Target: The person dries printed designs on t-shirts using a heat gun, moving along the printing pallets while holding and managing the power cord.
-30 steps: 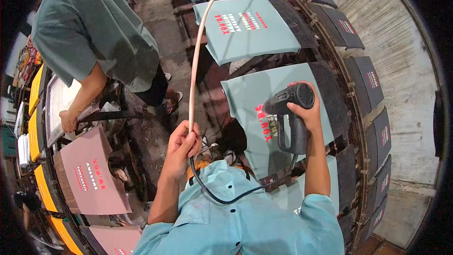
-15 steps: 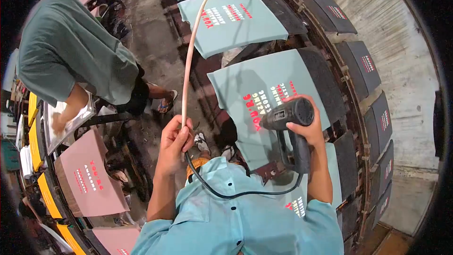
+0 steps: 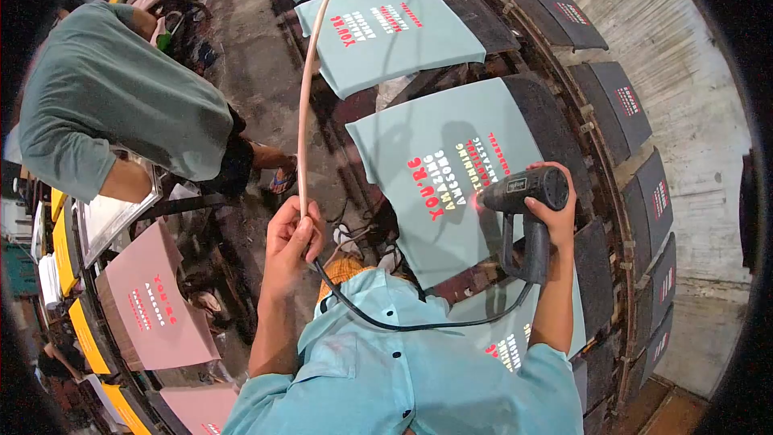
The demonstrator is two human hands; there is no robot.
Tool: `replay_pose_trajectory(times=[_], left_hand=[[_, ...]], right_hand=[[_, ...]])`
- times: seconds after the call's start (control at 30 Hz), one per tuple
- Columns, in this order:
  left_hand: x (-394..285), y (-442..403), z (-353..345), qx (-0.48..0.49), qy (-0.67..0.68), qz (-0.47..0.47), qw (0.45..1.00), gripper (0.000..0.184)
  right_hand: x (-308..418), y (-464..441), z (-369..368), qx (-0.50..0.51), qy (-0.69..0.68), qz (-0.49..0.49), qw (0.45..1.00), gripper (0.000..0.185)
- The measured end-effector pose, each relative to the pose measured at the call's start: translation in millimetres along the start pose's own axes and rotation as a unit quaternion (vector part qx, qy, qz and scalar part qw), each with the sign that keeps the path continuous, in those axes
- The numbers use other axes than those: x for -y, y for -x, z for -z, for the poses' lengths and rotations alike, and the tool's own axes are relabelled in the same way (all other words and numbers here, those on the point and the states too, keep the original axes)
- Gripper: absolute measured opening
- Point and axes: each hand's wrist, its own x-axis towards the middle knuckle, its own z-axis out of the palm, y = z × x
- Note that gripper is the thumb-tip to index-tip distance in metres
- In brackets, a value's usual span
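A black heat gun with a round back (image 3: 517, 192) points at a pale green cloth with bright words (image 3: 394, 141)

The right hand (image 3: 557, 208) has its fingers curled around the back of the heat gun, with the thumb on the near side. The left hand (image 3: 294, 240) pinches a long, pinkish-white cord (image 3: 307, 89) between its thumb and bent fingers. A thin, black, bendy cord (image 3: 386, 325) hangs in a loop from the left hand to the bottom of the gun's handle. The hand hides the spot where the two cords meet.

The heat gun is over the green cloth, with its nose by the words. I cannot tell if it touches. There is a small red glow near the nose.

The cloth lies flat on a dark, rough tabletop (image 3: 551, 125), in a row with more green cloths. Past them are dark grey cloths with red and white words (image 3: 624, 105) and a big, pale, streaky wall (image 3: 644, 12). The floor (image 3: 250, 56) is dark and dirty.

On the left, a person in a grey-green shirt (image 3: 121, 105) leans over a flat panel with a frame (image 3: 113, 225). Near it are a dusty pink cloth (image 3: 153, 298) and flat yellow pieces (image 3: 63, 254).

The green cloth looks smooth and has four main sides. Its words are red, white and yellow. The gun looks like hard plastic, and its handle has a loop in front.
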Motion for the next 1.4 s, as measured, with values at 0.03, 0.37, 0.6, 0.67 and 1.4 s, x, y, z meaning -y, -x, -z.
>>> replay_pose_trajectory(times=[0.03,0.37,0.6,0.67,1.4], left_hand=[[0,-2,1,0.006,0.004,-0.001,1.000,0.022],[-7,-42,20,0.057,0.066,-0.003,0.996,0.021],[-14,-69,36,0.071,0.081,0.008,0.994,0.021],[-12,-75,40,0.072,0.082,0.008,0.994,0.021],[-10,-80,42,0.082,0.025,-0.017,0.996,0.023]], right_hand=[[-2,-4,0,-0.014,-0.012,-0.010,1.000,0.059],[-4,-47,-27,-0.043,-0.030,-0.015,0.999,0.058],[-1,-91,-54,-0.050,-0.035,-0.018,0.998,0.057],[2,-102,-57,-0.019,-0.006,-0.016,1.000,0.058],[6,-76,-47,-0.019,-0.030,-0.034,0.999,0.059]])
